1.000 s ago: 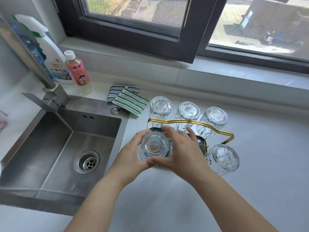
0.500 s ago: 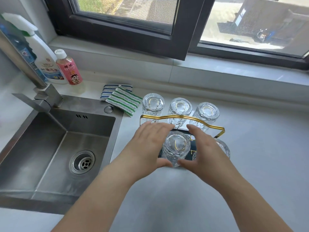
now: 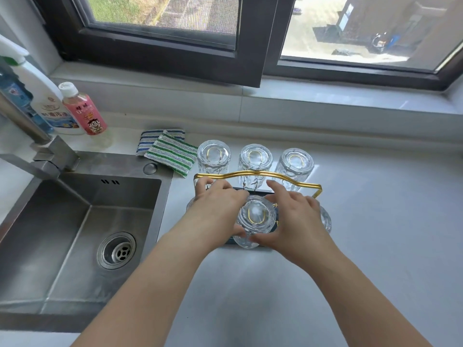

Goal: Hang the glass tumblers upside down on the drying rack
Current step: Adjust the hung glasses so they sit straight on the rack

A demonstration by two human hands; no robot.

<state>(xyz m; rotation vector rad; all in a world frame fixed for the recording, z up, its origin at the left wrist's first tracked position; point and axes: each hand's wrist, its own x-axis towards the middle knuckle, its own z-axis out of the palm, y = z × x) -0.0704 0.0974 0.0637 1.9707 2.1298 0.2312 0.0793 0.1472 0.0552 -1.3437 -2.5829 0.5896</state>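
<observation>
A gold wire drying rack (image 3: 258, 174) with a dark base stands on the counter right of the sink. Three clear glass tumblers hang upside down in its back row: left (image 3: 213, 156), middle (image 3: 255, 159), right (image 3: 294, 161). In the front row, the middle tumbler (image 3: 255, 217) sits upside down between my hands. My left hand (image 3: 220, 209) presses its left side and my right hand (image 3: 298, 219) its right side, thumbs on the near wall. A front left tumbler (image 3: 188, 206) and a front right tumbler (image 3: 326, 220) show only as edges behind my hands.
A steel sink (image 3: 75, 221) with a tap (image 3: 47, 156) lies at the left. Two striped cloths (image 3: 170, 152) lie behind the rack. A spray bottle (image 3: 42, 96) and a pink bottle (image 3: 84, 108) stand at the back left. The window sill (image 3: 325, 96) runs behind.
My hands moved from the front left tumbler to the front middle one. Half a second ago they were apart around it; now they have closed in on its sides.
</observation>
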